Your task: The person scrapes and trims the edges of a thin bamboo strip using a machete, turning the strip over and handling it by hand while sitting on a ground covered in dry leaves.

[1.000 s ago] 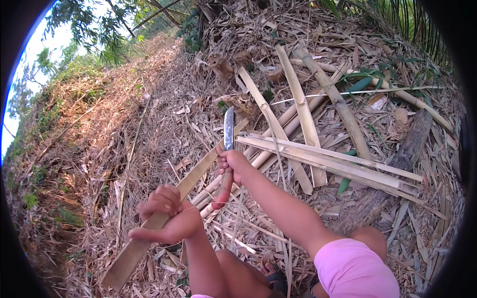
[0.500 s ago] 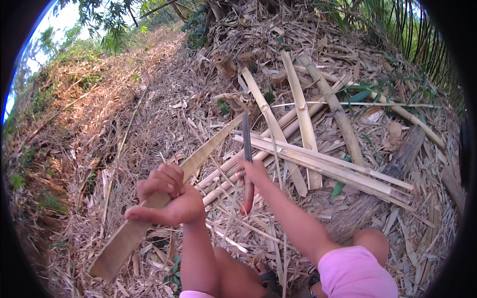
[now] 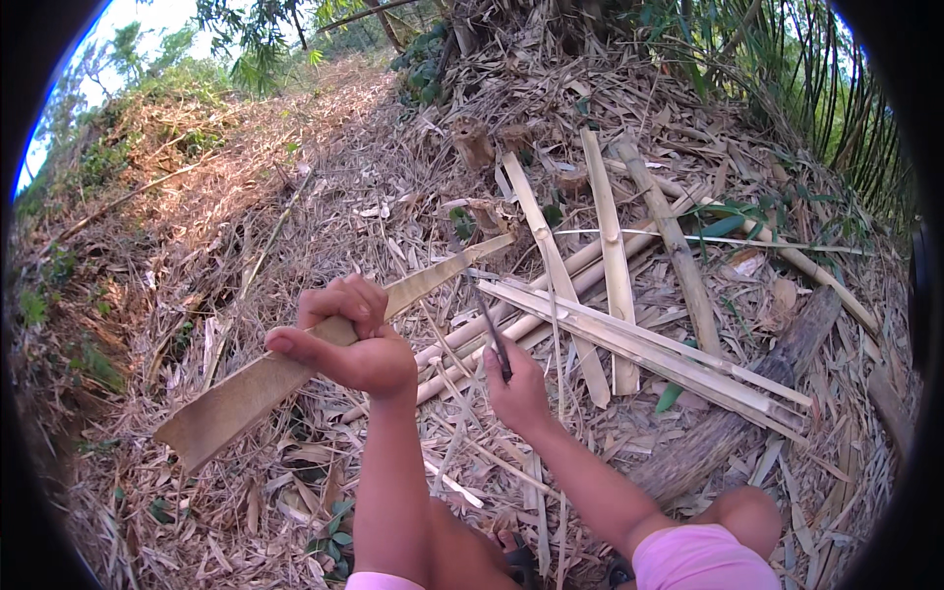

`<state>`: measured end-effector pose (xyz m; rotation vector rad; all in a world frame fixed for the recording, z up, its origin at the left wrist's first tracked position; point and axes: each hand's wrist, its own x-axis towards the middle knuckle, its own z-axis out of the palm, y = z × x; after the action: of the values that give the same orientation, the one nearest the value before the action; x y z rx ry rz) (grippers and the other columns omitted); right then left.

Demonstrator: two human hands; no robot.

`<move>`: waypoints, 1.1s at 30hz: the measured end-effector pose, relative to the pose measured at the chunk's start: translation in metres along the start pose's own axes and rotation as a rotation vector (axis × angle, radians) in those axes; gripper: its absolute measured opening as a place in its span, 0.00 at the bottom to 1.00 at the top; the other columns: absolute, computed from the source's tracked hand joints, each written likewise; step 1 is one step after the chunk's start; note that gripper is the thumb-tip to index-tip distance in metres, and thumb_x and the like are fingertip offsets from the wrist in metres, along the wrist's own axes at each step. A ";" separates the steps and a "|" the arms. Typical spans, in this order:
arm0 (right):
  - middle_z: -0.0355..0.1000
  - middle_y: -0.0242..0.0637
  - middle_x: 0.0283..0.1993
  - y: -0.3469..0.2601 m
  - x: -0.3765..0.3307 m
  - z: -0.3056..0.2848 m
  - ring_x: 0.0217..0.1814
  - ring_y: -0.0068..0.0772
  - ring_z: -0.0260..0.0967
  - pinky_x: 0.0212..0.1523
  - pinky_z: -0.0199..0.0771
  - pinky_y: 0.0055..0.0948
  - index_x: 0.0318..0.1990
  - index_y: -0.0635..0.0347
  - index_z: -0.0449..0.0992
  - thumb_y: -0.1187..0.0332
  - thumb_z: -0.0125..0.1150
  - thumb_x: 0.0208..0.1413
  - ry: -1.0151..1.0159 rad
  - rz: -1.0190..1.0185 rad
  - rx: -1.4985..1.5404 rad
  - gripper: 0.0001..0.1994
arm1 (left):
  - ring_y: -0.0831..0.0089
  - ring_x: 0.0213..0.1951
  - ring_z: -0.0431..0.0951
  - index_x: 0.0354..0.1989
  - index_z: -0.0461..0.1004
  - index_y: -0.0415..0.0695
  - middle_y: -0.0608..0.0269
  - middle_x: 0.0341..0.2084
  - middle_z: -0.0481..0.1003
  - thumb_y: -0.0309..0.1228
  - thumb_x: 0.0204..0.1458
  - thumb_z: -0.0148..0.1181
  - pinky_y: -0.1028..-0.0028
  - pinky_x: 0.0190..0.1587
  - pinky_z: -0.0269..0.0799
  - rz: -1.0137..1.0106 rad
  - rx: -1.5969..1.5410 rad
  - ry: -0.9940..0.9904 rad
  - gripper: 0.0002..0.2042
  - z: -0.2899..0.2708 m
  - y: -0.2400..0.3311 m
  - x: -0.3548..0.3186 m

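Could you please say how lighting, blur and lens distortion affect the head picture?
In the head view, the upper-left sky is blown out white, the knife in the right hand looks blurred, and the corners go black around the fisheye circle.

We see no text, label, brand, number or sign that we can read on anything in this view.
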<state>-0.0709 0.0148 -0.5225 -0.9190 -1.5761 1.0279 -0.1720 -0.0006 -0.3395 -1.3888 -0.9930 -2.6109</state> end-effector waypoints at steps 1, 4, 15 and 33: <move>0.74 0.49 0.38 -0.001 -0.001 -0.001 0.32 0.47 0.78 0.32 0.76 0.42 0.49 0.63 0.75 0.58 0.56 0.66 -0.029 -0.073 -0.023 0.16 | 0.79 0.14 0.50 0.19 0.59 0.46 0.69 0.10 0.54 0.68 0.62 0.27 0.77 0.19 0.43 0.003 0.018 0.030 0.36 -0.002 -0.002 -0.001; 0.74 0.47 0.29 -0.009 0.006 -0.002 0.29 0.50 0.76 0.30 0.74 0.42 0.43 0.67 0.75 0.66 0.62 0.61 -0.079 -0.271 -0.039 0.12 | 0.79 0.14 0.51 0.18 0.60 0.46 0.68 0.10 0.57 0.69 0.61 0.28 0.79 0.19 0.45 -0.014 -0.002 0.070 0.37 -0.007 -0.001 -0.001; 0.73 0.44 0.29 0.084 0.074 0.036 0.27 0.51 0.75 0.28 0.77 0.49 0.37 0.59 0.70 0.62 0.55 0.62 -0.026 -0.243 -0.359 0.10 | 0.81 0.10 0.48 0.12 0.57 0.49 0.72 0.06 0.51 0.69 0.60 0.33 0.80 0.17 0.42 0.090 0.096 0.086 0.37 0.001 -0.004 -0.020; 0.75 0.46 0.27 0.104 0.074 0.029 0.26 0.51 0.75 0.27 0.75 0.47 0.34 0.59 0.71 0.62 0.58 0.60 -0.140 -0.187 -0.411 0.10 | 0.81 0.11 0.47 0.14 0.53 0.50 0.71 0.07 0.49 0.67 0.62 0.27 0.79 0.17 0.42 0.070 0.109 0.367 0.35 -0.012 -0.009 -0.006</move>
<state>-0.1069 0.1140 -0.5993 -0.9634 -1.9957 0.6590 -0.1801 -0.0018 -0.3532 -0.8606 -0.9929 -2.5814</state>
